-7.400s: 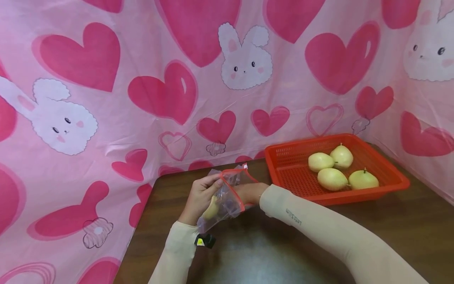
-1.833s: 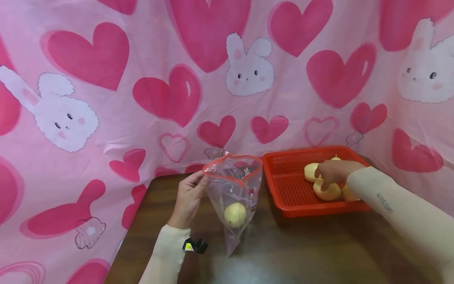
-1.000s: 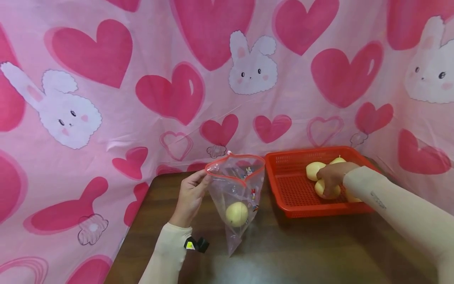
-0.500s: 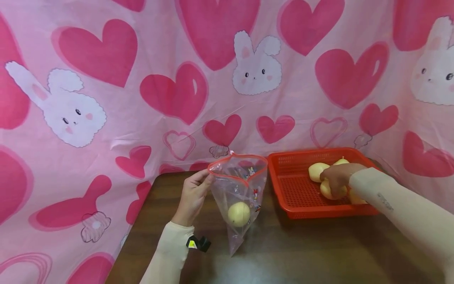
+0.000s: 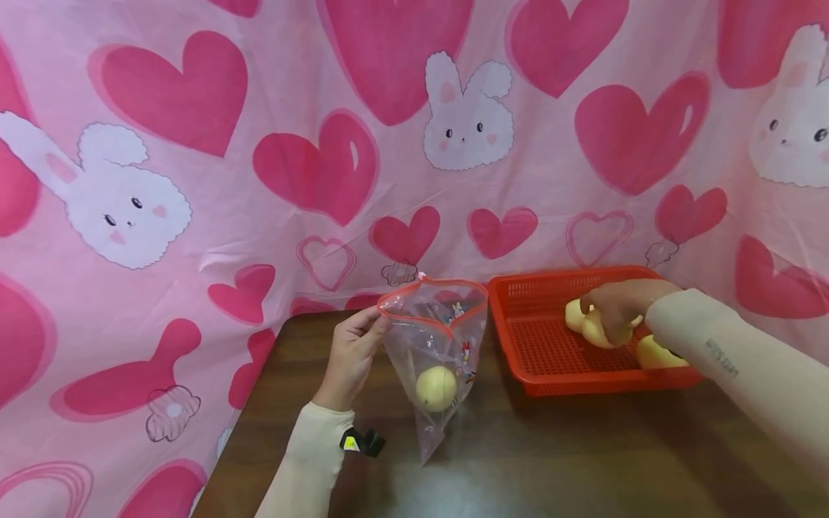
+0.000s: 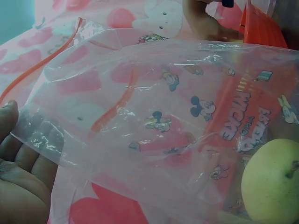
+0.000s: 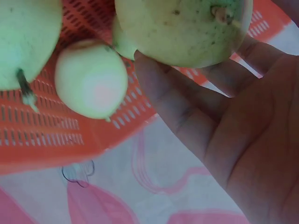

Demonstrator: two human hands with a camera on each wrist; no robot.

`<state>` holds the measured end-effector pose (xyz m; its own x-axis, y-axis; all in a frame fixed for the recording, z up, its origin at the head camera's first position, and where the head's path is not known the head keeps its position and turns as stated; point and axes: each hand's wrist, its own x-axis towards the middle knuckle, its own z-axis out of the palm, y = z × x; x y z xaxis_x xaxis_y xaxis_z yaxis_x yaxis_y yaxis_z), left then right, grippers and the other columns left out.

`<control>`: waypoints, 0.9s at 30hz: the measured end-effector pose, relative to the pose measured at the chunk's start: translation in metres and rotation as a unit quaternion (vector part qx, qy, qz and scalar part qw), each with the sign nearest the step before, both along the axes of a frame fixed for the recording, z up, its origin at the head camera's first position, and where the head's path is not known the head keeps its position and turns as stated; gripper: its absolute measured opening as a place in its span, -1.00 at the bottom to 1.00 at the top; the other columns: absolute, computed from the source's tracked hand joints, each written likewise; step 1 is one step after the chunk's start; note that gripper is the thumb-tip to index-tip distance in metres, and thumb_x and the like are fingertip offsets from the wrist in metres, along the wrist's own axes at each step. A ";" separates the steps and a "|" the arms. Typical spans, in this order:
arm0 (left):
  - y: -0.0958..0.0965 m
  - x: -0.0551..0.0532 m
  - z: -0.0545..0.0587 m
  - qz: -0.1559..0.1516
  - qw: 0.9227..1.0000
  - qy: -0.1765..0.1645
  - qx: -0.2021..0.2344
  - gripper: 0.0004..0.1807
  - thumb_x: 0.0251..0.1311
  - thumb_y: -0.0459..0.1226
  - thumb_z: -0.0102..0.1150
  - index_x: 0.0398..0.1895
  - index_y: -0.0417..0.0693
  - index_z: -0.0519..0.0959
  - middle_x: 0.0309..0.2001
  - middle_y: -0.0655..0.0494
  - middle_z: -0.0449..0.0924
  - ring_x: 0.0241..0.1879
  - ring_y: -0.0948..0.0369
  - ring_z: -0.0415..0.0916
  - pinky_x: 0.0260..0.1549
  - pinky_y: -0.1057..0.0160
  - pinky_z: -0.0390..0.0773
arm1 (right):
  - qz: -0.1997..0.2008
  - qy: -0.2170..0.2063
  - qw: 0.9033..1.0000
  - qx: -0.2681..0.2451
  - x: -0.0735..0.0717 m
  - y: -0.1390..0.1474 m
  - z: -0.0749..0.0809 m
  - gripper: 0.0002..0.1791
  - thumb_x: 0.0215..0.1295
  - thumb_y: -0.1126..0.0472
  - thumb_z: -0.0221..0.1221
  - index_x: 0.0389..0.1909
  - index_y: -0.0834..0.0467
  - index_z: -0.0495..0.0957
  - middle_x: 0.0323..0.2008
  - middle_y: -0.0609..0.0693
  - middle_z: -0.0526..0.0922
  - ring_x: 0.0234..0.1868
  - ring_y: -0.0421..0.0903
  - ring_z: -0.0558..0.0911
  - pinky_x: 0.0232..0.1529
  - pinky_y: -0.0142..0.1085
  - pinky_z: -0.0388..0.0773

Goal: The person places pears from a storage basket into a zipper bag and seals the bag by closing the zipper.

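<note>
Shifted slightly up or back since half a second ago, in the head view: held pear (image 5: 599,332), grasped in right hand (image 5: 622,302) within red plastic basket (image 5: 609,384), by the worktop's (image 5: 518,460) far edge. Pinched in left hand (image 5: 350,352), beside the basket's left edge: clear zip bag (image 5: 421,349) with bagged pear (image 5: 436,388) inside. Left wrist view: mouth gaping; best kept stretched wide. Right wrist view: fingers (image 7: 182,109) wrapped under held pear; among three others (image 7: 91,81), so best lifted clear first.
</note>
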<state>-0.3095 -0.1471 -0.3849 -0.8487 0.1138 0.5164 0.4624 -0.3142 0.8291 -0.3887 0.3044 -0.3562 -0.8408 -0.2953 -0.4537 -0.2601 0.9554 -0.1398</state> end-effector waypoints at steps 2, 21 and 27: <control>0.000 0.000 0.001 0.004 1.000 0.000 -0.006 -0.75 0.30 -0.48 0.12 0.01 -0.39 0.60 -0.36 0.12 0.60 -0.46 0.29 0.30 -0.39 0.39 0.44 | 0.021 0.012 1.000 0.009 -0.002 -0.001 0.006 -0.13 -0.34 0.38 0.39 0.22 0.14 0.46 -0.11 0.11 0.45 -0.22 0.09 0.42 -0.60 -0.23 0.47; -0.001 0.001 -0.001 -0.003 1.000 -0.001 -0.005 -0.76 0.30 -0.41 0.17 -0.01 -0.25 0.65 -0.44 0.13 0.52 -0.50 0.31 0.25 -0.46 0.42 0.40 | 0.078 0.082 0.992 -0.062 0.004 -0.015 0.047 -0.26 -0.27 0.44 0.35 0.14 0.20 0.51 -0.22 0.05 0.52 -0.34 0.00 0.44 -0.49 -0.25 0.43; -0.002 0.000 -0.001 -0.007 1.000 0.000 -0.006 -0.70 0.30 -0.39 0.18 0.03 -0.42 0.57 -0.32 0.12 0.62 -0.49 0.31 0.27 -0.42 0.42 0.44 | 0.109 0.118 0.985 -0.071 0.008 -0.030 0.061 -0.28 -0.31 0.43 0.34 0.08 0.16 0.54 -0.23 -0.01 0.56 -0.33 -0.04 0.44 -0.37 -0.22 0.43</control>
<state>-0.3093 -0.1487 -0.3855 -0.8470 0.1313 0.5151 0.4586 -0.3097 0.8329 -0.3804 0.2748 -0.2954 -0.8275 -0.5264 -0.1950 -0.4975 0.8486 -0.1796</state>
